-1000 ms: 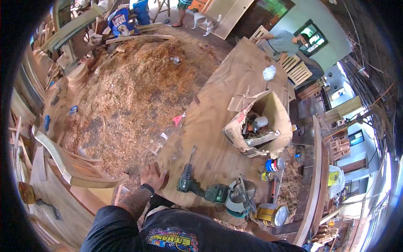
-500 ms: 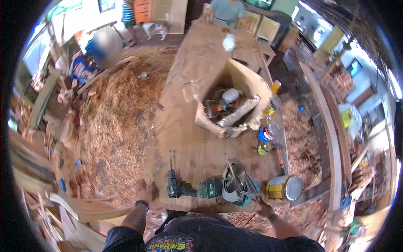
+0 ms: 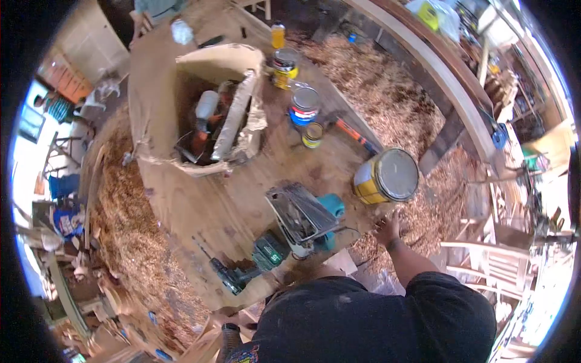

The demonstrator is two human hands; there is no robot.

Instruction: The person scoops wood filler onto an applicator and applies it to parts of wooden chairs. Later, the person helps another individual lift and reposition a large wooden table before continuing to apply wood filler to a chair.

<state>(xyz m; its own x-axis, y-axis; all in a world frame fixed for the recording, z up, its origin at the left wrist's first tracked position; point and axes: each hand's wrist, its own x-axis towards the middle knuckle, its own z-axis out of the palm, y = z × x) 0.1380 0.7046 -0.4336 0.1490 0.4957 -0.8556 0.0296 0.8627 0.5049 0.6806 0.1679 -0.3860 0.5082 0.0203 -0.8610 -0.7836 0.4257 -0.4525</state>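
Note:
My right hand [image 3: 386,228] is at the table's near right corner, just below a large yellow can [image 3: 387,176], its fingers apart and nothing in them. My left hand [image 3: 225,319] shows partly at the bottom, by the near left edge, its fingers blurred. Between the hands, a green cordless drill [image 3: 242,266] lies on the wooden table [image 3: 200,239]. Beside it is a teal circular saw [image 3: 308,221]. A torn cardboard box [image 3: 158,118] holds a white bottle and other items. An orange-handled tool [image 3: 357,136] lies near the right edge.
Small cans [image 3: 304,106] and a yellow bottle [image 3: 278,35] line the table's right side. Wood shavings [image 3: 130,224] cover the floor on both sides. A long beam [image 3: 448,85] runs at the right. Another person [image 3: 158,7] is at the far end; a dog [image 3: 103,91] stands at far left.
The view has swung to the right, so the table and its objects appear turned and shifted left. My right hand is now in fuller view by the large can; my left has slipped toward the bottom edge.

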